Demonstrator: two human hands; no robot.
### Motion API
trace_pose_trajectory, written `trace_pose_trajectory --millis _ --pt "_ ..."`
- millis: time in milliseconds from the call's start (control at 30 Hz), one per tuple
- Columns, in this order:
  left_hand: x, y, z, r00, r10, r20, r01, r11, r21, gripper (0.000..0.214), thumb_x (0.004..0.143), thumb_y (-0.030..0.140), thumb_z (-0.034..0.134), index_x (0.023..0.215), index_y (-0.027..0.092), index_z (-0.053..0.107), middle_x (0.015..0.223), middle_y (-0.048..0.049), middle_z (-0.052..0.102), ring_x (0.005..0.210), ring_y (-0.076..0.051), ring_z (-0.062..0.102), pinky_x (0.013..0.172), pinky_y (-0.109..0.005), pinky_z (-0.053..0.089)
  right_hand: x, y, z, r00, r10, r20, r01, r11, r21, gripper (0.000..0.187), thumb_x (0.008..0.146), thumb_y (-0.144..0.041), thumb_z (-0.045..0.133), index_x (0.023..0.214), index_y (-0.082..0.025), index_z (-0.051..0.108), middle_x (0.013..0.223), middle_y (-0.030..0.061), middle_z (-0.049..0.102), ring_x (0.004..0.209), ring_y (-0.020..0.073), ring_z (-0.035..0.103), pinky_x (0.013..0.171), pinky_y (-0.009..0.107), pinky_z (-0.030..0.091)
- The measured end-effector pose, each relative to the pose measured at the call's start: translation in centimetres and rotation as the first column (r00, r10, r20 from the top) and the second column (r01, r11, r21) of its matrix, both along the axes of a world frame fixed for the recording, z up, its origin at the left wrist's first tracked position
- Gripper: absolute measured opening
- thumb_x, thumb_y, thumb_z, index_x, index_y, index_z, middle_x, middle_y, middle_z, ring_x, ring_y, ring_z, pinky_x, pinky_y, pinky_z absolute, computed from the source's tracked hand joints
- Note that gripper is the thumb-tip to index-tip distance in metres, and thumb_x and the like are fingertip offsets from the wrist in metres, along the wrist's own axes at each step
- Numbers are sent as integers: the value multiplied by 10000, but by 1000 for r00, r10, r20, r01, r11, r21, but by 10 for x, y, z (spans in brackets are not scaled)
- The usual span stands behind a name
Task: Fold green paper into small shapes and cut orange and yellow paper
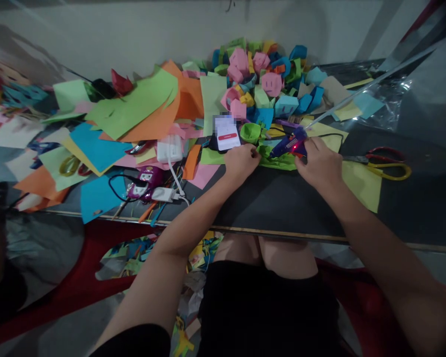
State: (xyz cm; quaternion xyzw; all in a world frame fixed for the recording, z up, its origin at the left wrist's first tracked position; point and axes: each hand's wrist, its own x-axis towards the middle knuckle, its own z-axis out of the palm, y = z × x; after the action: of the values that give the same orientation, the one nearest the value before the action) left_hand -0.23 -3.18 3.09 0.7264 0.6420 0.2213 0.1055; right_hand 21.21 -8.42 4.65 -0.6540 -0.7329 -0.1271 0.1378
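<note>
Right hand (320, 161): fingers wrapped around glue gun (290, 142)
Left hand (241, 161): fingers curled beside green paper (283, 162); cannot tell whether pinching
Green paper: just right of frame centre, beside glue gun

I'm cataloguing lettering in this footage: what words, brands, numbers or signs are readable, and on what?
None can be read.
Phone: small print on the lit screen and its red bar, too blurred to read.
Glue gun in the right hand: pale marking, too blurred.
</note>
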Motion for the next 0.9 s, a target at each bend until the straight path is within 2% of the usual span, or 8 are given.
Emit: trace_pose_trajectory --millis 100,333,533,733,900 --pt "1 -2 4 999 18 -33 -19 999 -50 221 880 272 608 977 220 800 889 -109 758 915 -289 709 782 -413 509 0 1 0 1000 0 -3 0 1000 -13 488 911 -281 530 1374 -133 571 1227 187 661 955 311 659 651 362 461" --pt "0 -1 3 998 14 -59 -13 1000 3 217 863 270 617 962 247 809 858 -77 773 846 -250 702 749 -373 511 1 2 2 1000 -19 4 19 998 -59 471 918 -255 522 1369 -129 580 1254 182 653 964 302 647 668 361 459" --pt "1 -4 8 997 10 -79 -15 998 -57 264 886 273 579 1023 255 805 941 -85 778 919 -264 716 800 -390 518 1 0 6 1000 -19 -13 18 996 -89 470 937 -244 521 1393 -146 572 1289 179 649 999 301 653 697 364 475" --pt "1 -3 7 997 8 -82 -10 1000 -22 246 869 274 596 995 255 807 903 -74 786 866 -249 712 768 -376 519 5 1 2 999 13 -29 -14 1000 -19 450 910 -211 510 1345 -164 613 1257 160 685 988 300 668 702 370 495" --pt "0 0 3 998 0 -65 -2 1000 -23 243 871 273 609 1003 246 812 915 -99 782 857 -273 712 773 -418 513 10 4 -2 997 35 -69 -34 999 12 433 882 -252 546 1297 -172 638 1199 158 698 1008 316 667 716 385 511"
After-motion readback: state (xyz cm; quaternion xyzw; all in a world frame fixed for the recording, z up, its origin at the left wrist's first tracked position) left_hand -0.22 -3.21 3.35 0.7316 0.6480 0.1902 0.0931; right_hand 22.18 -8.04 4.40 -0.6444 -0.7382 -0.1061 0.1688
